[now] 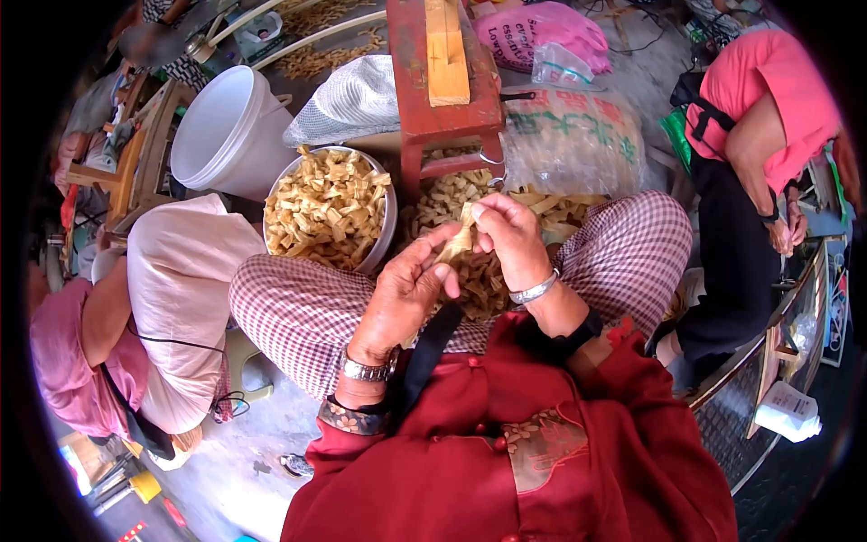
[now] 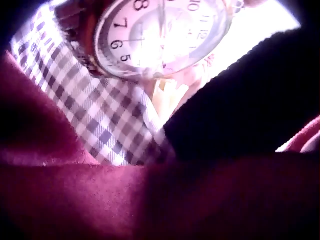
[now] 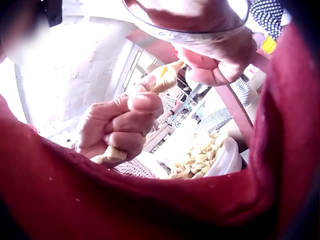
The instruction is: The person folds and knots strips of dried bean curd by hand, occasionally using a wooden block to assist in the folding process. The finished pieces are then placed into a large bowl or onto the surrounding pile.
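Left hand [image 1: 406, 289] and right hand [image 1: 510, 237] are both pinching one little tan strip [image 1: 462, 238], held up over the lap near the bowl [image 1: 390, 221] of similar pieces. Looks light, thin and bendy, probably tears easily, so I'd grip gently by the ends.

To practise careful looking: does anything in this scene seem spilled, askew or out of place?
Nothing looks damaged. The left hand and right hand pinch one piece; the bowl is heaped, and a loose pile of pieces lies outside it by the stool, perhaps overflow.
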Motion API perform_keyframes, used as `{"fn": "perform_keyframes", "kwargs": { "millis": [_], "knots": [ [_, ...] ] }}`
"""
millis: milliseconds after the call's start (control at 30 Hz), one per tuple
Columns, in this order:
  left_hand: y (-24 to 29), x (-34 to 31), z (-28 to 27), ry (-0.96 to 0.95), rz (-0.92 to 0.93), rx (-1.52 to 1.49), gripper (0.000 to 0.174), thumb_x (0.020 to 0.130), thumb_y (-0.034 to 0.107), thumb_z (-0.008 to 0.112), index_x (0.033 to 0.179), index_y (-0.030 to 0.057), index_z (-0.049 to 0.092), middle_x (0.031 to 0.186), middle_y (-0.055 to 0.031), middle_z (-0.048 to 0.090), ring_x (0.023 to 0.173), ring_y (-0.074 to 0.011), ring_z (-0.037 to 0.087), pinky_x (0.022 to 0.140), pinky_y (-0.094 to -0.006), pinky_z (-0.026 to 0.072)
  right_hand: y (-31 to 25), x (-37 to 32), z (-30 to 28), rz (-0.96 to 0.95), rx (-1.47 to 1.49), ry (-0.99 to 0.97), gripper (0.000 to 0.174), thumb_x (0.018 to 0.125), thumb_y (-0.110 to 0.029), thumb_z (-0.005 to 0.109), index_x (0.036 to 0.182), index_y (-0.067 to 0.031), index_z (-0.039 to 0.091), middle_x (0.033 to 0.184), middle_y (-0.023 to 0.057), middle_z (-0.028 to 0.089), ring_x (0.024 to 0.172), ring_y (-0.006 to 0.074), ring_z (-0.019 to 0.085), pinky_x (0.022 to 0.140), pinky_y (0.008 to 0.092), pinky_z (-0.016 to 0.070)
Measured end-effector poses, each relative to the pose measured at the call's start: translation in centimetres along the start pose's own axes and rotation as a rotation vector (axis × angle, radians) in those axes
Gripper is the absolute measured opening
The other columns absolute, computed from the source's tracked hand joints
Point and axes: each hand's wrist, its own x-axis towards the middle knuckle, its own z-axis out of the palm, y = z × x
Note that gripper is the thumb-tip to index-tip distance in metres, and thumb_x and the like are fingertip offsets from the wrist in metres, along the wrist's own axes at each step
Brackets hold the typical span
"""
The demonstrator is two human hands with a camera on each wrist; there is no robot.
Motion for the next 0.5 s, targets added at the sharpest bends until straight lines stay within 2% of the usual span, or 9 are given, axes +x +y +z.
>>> {"fn": "perform_keyframes", "kwargs": {
  "millis": [33, 133, 167, 267, 367, 500],
  "knots": [
    [0.65, -0.01, 0.74, 0.024, 0.027, -0.084, 0.042, 0.093, -0.002, 0.044, 0.135, 0.0033, 0.039, 0.079, 0.0003, 0.056, 0.064, -0.0033, 0.046, 0.057, -0.0157, 0.0370, -0.05, -0.08, 0.03, 0.002, 0.022, 0.011, 0.014, 0.091, -0.012, 0.053, 0.086, -0.0012, 0.059, 0.064, -0.0032, 0.050, 0.054, 0.0048, 0.046, 0.053, 0.0204, 0.0435],
    [0.51, 0.11, 0.36, 0.065, -0.032, -0.006, 0.047, 0.093, 0.000, 0.045, 0.138, 0.0040, 0.031, 0.071, 0.0016, 0.052, 0.061, -0.0030, 0.044, 0.056, -0.0158, 0.0359, -0.08, -0.11, -0.06, -0.015, 0.057, 0.026, 0.013, 0.091, -0.012, 0.054, 0.086, -0.0014, 0.059, 0.066, -0.0028, 0.049, 0.054, 0.0050, 0.045, 0.055, 0.0220, 0.0453],
    [0.71, 0.14, 0.38, 0.057, -0.046, 0.001, 0.050, 0.093, 0.001, 0.046, 0.139, 0.0041, 0.028, 0.069, 0.0011, 0.050, 0.060, -0.0043, 0.044, 0.056, -0.0168, 0.0358, 0.00, -0.07, -0.11, -0.031, 0.066, 0.021, 0.013, 0.092, -0.012, 0.054, 0.087, -0.0014, 0.059, 0.067, -0.0027, 0.049, 0.055, 0.0049, 0.045, 0.055, 0.0222, 0.0455],
    [0.53, 0.24, 0.60, 0.089, 0.011, 0.126, 0.050, 0.092, 0.000, 0.046, 0.139, 0.0043, 0.028, 0.069, 0.0009, 0.050, 0.060, -0.0059, 0.044, 0.057, -0.0188, 0.0377, -0.02, -0.10, -0.18, -0.058, 0.086, 0.017, 0.013, 0.092, -0.012, 0.054, 0.087, -0.0016, 0.058, 0.068, -0.0027, 0.050, 0.056, 0.0049, 0.045, 0.056, 0.0224, 0.0457],
    [0.47, 0.08, 0.98, 0.097, 0.105, 0.216, 0.050, 0.093, 0.001, 0.047, 0.140, 0.0077, 0.028, 0.067, 0.0014, 0.050, 0.051, -0.0029, 0.038, 0.049, -0.0155, 0.0299, -0.24, -0.17, -0.26, -0.066, 0.113, 0.015, 0.013, 0.093, -0.012, 0.054, 0.086, -0.0018, 0.058, 0.069, -0.0028, 0.049, 0.056, 0.0049, 0.045, 0.056, 0.0224, 0.0457],
    [0.19, 0.11, 0.92, 0.088, 0.159, 0.297, 0.055, 0.091, -0.003, 0.047, 0.141, 0.0073, 0.027, 0.066, 0.0007, 0.049, 0.057, -0.0057, 0.042, 0.056, -0.0180, 0.0364, 0.17, 0.06, -0.46, -0.099, 0.116, -0.014, 0.014, 0.092, -0.017, 0.056, 0.090, -0.0024, 0.057, 0.067, -0.0030, 0.050, 0.054, 0.0040, 0.046, 0.052, 0.0206, 0.0456]
  ]
}}
